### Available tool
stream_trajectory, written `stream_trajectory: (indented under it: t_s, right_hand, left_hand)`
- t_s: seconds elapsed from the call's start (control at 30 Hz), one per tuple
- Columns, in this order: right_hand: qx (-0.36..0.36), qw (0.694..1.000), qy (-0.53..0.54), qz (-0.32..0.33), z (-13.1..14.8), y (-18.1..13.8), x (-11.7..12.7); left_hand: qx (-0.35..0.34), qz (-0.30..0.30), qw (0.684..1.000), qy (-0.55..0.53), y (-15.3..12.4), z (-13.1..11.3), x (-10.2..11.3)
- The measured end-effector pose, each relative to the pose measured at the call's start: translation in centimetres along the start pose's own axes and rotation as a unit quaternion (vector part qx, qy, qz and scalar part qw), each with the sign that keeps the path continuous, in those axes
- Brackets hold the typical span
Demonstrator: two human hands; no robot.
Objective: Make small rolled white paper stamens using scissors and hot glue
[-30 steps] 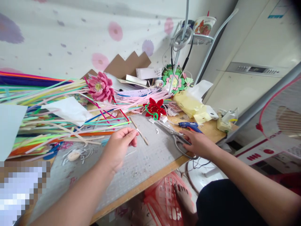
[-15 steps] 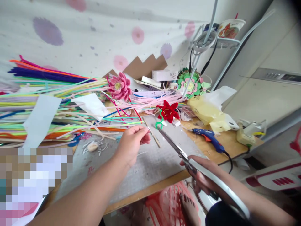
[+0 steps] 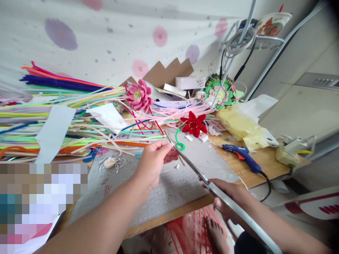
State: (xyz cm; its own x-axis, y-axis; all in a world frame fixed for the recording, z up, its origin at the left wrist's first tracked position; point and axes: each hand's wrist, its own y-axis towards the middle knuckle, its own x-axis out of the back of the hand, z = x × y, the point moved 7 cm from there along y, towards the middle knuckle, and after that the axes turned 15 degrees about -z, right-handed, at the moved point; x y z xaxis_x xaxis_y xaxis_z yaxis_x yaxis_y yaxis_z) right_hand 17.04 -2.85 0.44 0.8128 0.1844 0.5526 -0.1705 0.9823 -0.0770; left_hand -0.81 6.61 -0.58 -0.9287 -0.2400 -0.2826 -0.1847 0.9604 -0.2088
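My left hand [image 3: 155,160] is closed in a pinch on a thin beige stick [image 3: 174,148] above the grey cutting mat [image 3: 169,183]. My right hand [image 3: 233,201] grips the handles of large silver scissors [image 3: 196,169]. The scissor blades point up and left, with their tips right at the stick beside my left fingertips. A red paper flower [image 3: 194,124] with a curled green stem lies just beyond the blade tips.
A big heap of coloured pipe cleaners [image 3: 53,116] covers the left of the wooden table. A pink flower [image 3: 138,94], a blue glue gun [image 3: 242,155], yellow bags [image 3: 238,127] and a lamp stand [image 3: 233,53] sit around. A red basket [image 3: 190,229] and a bare foot are below.
My right hand took the scissors off the mat, lifted them and brought the blade tips up to the stick in my left hand. The view shifted slightly left.
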Motion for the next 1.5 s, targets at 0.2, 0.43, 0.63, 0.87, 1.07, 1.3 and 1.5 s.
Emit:
stream_trajectory:
  t_s: [0.2,0.43,0.63,0.87,1.07,1.3,1.5]
  right_hand:
    - [0.003,1.0,0.004,0.004,0.3,0.1,-0.1]
    - [0.011,1.0,-0.016,0.006,0.8,0.4,-0.1]
    - [-0.001,0.999,-0.03,0.011,0.8,0.6,-0.4]
    - [0.016,0.999,-0.03,0.008,1.2,1.3,-0.8]
    - [0.027,0.999,-0.013,0.026,1.7,2.0,-1.7]
    - [0.082,0.992,-0.004,0.091,3.4,2.1,-5.4]
    - [0.101,0.986,0.027,0.131,4.8,2.1,-8.4]
  left_hand:
    - [0.0,0.002,1.0,-0.011,0.1,0.0,0.0]
    - [-0.003,0.014,1.0,-0.01,0.0,0.2,-0.3]
    - [-0.002,0.001,1.0,-0.011,-0.1,0.3,-0.1]
    - [-0.031,-0.02,0.998,-0.044,0.2,-0.1,0.1]
    - [-0.052,-0.061,0.994,-0.07,0.3,-0.9,1.5]
    - [-0.058,-0.135,0.986,-0.082,-2.1,-1.6,7.3]
    - [-0.064,-0.186,0.978,-0.076,-3.4,-1.4,11.4]
